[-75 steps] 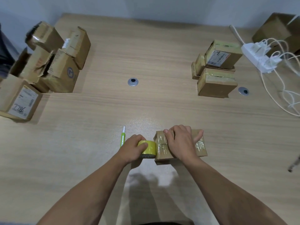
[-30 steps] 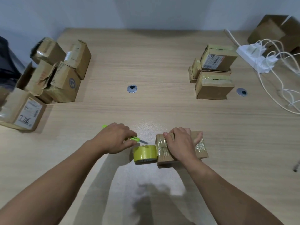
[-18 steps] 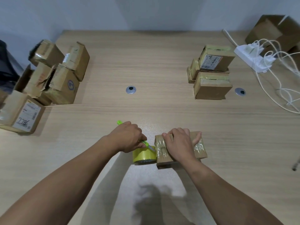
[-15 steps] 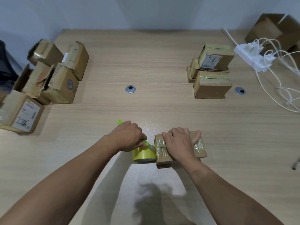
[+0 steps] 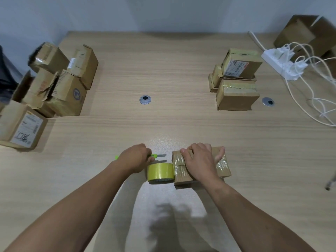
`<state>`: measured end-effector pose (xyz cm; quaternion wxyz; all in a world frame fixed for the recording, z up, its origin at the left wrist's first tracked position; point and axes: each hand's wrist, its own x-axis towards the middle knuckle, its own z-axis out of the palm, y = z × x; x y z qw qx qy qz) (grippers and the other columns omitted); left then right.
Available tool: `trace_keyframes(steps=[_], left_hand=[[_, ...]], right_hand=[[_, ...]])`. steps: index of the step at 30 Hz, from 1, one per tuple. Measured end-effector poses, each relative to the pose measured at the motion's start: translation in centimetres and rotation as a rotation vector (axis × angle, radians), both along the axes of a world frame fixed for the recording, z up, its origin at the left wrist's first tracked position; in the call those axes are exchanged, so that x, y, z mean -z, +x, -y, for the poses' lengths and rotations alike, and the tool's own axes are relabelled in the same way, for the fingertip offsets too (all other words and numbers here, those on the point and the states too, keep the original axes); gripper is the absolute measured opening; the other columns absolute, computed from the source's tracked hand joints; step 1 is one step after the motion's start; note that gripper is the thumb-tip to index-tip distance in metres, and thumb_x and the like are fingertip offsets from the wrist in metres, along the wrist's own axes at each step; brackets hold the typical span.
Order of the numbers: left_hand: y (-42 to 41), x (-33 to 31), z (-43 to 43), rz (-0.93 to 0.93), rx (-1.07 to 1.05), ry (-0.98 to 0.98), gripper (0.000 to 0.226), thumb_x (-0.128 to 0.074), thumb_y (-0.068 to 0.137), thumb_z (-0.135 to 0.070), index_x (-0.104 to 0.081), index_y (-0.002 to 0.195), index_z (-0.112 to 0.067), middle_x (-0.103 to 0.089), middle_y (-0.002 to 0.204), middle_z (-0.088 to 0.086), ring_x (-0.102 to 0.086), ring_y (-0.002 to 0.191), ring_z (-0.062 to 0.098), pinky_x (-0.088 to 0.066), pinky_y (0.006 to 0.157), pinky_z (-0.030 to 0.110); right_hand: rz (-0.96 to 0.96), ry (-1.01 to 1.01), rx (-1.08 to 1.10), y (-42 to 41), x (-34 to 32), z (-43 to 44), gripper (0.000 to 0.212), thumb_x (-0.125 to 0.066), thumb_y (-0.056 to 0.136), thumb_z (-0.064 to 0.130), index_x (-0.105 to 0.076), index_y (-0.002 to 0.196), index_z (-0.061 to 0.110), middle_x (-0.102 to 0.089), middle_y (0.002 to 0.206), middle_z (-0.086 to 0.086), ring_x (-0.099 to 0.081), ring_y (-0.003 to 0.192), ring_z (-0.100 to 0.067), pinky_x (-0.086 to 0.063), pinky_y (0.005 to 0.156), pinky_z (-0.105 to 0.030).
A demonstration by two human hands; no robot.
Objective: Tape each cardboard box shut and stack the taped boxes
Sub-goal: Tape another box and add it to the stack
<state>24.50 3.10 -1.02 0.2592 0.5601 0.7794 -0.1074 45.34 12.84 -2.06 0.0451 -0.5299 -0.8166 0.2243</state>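
A small cardboard box (image 5: 222, 167) with clear tape across its top lies near the table's front edge. My right hand (image 5: 200, 160) lies on top of it, fingers curled over its far edge and thumb spread to the right. A yellow tape roll (image 5: 160, 172) stands against the box's left side. Just left of the roll, my left hand (image 5: 135, 159) grips a green utility knife (image 5: 158, 156), its blade pointing right toward the box. A stack of taped boxes (image 5: 236, 82) stands at the back right.
Several untaped boxes (image 5: 60, 82) are piled at the left edge, with a labelled box (image 5: 21, 126) in front of them. A white power strip (image 5: 280, 60) with trailing cables lies at the far right. Two round grommets (image 5: 145, 100) are set in the wooden table (image 5: 163, 128).
My left hand let go of the tape roll, picked up the green knife and brought it over the roll by the box, then drew it back left. My right hand stayed on the box.
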Motion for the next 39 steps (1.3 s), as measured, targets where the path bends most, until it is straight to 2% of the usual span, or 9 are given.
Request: trace_keyframes(steps=[5,9,13,16,18,21,24,28,39], left_hand=[[1.1,4.0,4.0,0.033,-0.322,-0.02,0.029,-0.05,0.1,-0.038,-0.055,0.113,-0.013,-0.056,0.102,0.007,-0.056,0.089,0.024,-0.044,0.072,0.032],[2.9,5.0,5.2,-0.017,-0.358,-0.005,0.025,-0.052,0.099,-0.036,-0.04,0.11,-0.017,-0.05,0.091,0.0,-0.051,0.081,0.021,-0.042,0.066,0.033],[2.1,4.4,4.3,0.029,-0.449,0.003,0.033,-0.059,0.095,-0.033,-0.046,0.119,-0.015,-0.055,0.114,0.007,-0.057,0.101,0.027,-0.046,0.078,0.035],[1.4,2.9,2.7,-0.036,-0.355,0.255,0.025,-0.051,0.098,-0.034,-0.057,0.116,-0.017,-0.057,0.115,0.006,-0.053,0.106,0.027,-0.043,0.083,0.037],[1.6,1.3,1.0,0.196,-0.277,0.333,0.021,-0.054,0.091,-0.039,-0.062,0.106,-0.026,-0.059,0.111,0.001,-0.052,0.107,0.024,-0.043,0.089,0.037],[2.4,-0.1,-1.1,0.624,-0.287,0.133,0.012,-0.061,0.083,-0.035,-0.066,0.095,-0.034,-0.063,0.108,-0.006,-0.056,0.106,0.016,-0.045,0.093,0.036],[3.1,-0.4,-1.8,0.798,-0.319,-0.045,0.029,-0.057,0.068,-0.028,-0.067,0.095,-0.033,-0.065,0.098,-0.009,-0.059,0.094,0.011,-0.046,0.086,0.03],[3.2,-0.4,-1.8,0.795,-0.319,-0.043,0.028,-0.058,0.066,-0.029,-0.065,0.092,-0.035,-0.066,0.105,-0.004,-0.057,0.093,0.013,-0.045,0.085,0.032],[3.5,1.1,-0.5,0.739,-0.388,0.078,0.014,-0.059,0.098,-0.021,-0.064,0.086,-0.028,-0.066,0.094,-0.005,-0.058,0.089,0.016,-0.046,0.086,0.035]], right_hand=[[0.011,0.001,-0.005,-0.2,0.0,0.1,0.034,-0.042,0.102,0.053,-0.065,0.101,0.028,-0.051,0.101,0.016,-0.038,0.126,-0.012,0.019,0.112,-0.055],[0.012,0.004,-0.006,-0.1,-0.2,0.1,0.034,-0.042,0.102,0.052,-0.065,0.102,0.027,-0.053,0.102,0.016,-0.038,0.126,-0.011,0.02,0.112,-0.053],[0.017,0.002,-0.012,-0.1,-0.3,0.2,0.035,-0.04,0.103,0.053,-0.065,0.103,0.027,-0.056,0.106,0.014,-0.038,0.127,-0.012,0.018,0.112,-0.054],[0.017,0.005,-0.011,-0.2,-0.3,0.2,0.035,-0.04,0.103,0.053,-0.065,0.102,0.027,-0.053,0.102,0.016,-0.039,0.126,-0.012,0.019,0.111,-0.053],[0.015,0.004,-0.01,-0.1,-0.2,0.2,0.035,-0.041,0.102,0.053,-0.064,0.102,0.027,-0.054,0.103,0.016,-0.038,0.126,-0.012,0.019,0.112,-0.053],[0.016,-0.004,-0.006,-0.1,-0.3,0.2,0.033,-0.041,0.102,0.052,-0.064,0.101,0.028,-0.056,0.105,0.015,-0.038,0.125,-0.011,0.017,0.113,-0.056],[0.005,-0.018,-0.009,-0.1,-0.5,0.3,0.032,-0.042,0.102,0.052,-0.064,0.101,0.028,-0.051,0.102,0.017,-0.038,0.126,-0.011,0.016,0.115,-0.057],[0.007,-0.02,-0.012,-0.1,-0.4,0.2,0.033,-0.041,0.102,0.052,-0.063,0.103,0.029,-0.051,0.102,0.017,-0.037,0.125,-0.01,0.017,0.114,-0.058],[-0.007,-0.029,-0.012,-0.1,-0.6,0.3,0.033,-0.041,0.102,0.053,-0.064,0.104,0.028,-0.058,0.11,0.013,-0.037,0.127,-0.011,0.019,0.113,-0.056]])
